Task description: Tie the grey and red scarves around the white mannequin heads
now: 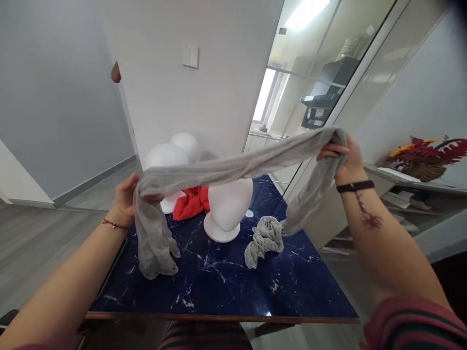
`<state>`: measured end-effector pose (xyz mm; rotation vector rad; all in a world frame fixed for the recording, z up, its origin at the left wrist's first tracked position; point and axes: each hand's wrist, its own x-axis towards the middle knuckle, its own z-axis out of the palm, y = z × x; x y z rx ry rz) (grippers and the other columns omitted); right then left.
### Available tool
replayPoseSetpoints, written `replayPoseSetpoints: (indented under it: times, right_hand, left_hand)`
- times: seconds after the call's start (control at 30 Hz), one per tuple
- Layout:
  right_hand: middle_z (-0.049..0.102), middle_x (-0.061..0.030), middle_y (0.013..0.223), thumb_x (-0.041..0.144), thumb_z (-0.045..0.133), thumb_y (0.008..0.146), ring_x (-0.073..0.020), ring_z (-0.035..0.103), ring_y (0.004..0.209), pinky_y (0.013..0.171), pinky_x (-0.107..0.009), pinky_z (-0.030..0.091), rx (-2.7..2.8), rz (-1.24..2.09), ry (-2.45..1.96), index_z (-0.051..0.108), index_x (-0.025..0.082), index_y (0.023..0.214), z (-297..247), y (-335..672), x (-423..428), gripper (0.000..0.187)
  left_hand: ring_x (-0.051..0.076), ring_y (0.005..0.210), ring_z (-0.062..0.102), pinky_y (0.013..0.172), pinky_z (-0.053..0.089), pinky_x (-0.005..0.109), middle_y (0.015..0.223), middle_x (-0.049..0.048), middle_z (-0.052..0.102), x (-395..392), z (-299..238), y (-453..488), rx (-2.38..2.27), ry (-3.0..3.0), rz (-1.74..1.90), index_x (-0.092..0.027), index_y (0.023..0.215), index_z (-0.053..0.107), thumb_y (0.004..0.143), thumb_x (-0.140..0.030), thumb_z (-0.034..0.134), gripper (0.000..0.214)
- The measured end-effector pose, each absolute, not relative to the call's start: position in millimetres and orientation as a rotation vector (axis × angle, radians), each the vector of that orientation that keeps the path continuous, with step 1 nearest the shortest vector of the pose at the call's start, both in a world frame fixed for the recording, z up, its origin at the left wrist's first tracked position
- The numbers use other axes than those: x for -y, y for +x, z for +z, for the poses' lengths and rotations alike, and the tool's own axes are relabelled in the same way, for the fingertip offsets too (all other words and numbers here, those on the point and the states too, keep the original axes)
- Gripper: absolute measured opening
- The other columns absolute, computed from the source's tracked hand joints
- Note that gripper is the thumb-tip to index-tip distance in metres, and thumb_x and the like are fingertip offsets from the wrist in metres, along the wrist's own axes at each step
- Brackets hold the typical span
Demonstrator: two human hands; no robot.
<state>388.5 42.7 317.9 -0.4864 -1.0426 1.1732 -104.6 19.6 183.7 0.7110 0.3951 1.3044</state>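
Note:
A long grey scarf (233, 168) is stretched between my two hands, in front of a white foam mannequin head (229, 206) on a round base. My left hand (127, 197) is closed round the scarf, and one end hangs below it toward the table. Higher up on the right, my right hand (346, 155) grips the other side of the scarf. From there the cloth drops down, and its tail lies bunched on the dark blue marbled table (219, 291). The upper part of the mannequin head is hidden behind the scarf.
More white mannequin heads (166, 154) stand at the back left. Red cloth (191, 203) lies beside them. A glass-door cabinet (302, 73) rises behind the table, and a shelf (412, 182) with a red and yellow plant decoration (430, 155) is at the right.

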Motion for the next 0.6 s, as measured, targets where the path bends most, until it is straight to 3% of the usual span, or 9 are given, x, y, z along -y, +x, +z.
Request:
replayPoseSetpoints:
  times: [0.13,0.3,0.4,0.6]
  right_hand:
    - [0.067,0.0012,0.082,0.014,0.035,0.088,0.0046,0.029,0.039,0.043,-0.009,0.017,1.004,1.29,-0.506,0.06,0.01,0.088,327,359,-116,0.025]
    - [0.063,0.0045,0.072,0.004,0.047,0.081,0.0001,0.032,0.04,0.039,-0.01,0.027,0.906,1.257,-0.809,0.052,0.018,0.08,289,335,-168,0.015]
    - [0.055,0.0073,0.063,0.004,0.05,0.079,-0.0005,0.031,0.038,0.037,-0.01,0.027,0.893,1.252,-0.939,0.047,0.02,0.077,253,342,-166,0.016]
    - [0.032,0.0119,0.046,0.012,0.06,0.075,-0.0022,0.026,0.036,0.037,-0.01,0.028,0.924,1.41,-1.081,0.05,0.02,0.08,182,391,-96,0.014]
  left_hand:
    - [0.005,0.044,0.05,0.041,0.042,0.014,0.054,-0.0018,0.055,-42,197,-81,-0.139,0.594,1.373,-0.015,0.071,0.053,0.085,-0.013,0.039,0.02]
    - [0.004,0.038,0.049,0.036,0.041,0.011,0.056,-0.0021,0.057,-70,178,-62,-0.333,0.329,1.219,-0.014,0.083,0.057,0.083,-0.012,0.042,0.016]
    - [0.007,0.035,0.051,0.031,0.041,0.013,0.05,-0.0019,0.058,-80,153,-47,-0.528,0.234,1.046,-0.013,0.082,0.058,0.083,-0.014,0.047,0.011]
    - [0.009,0.039,0.058,0.034,0.044,0.014,0.06,0.0033,0.067,-63,105,-22,-0.63,0.174,0.944,-0.008,0.094,0.06,0.086,-0.01,0.044,0.018]
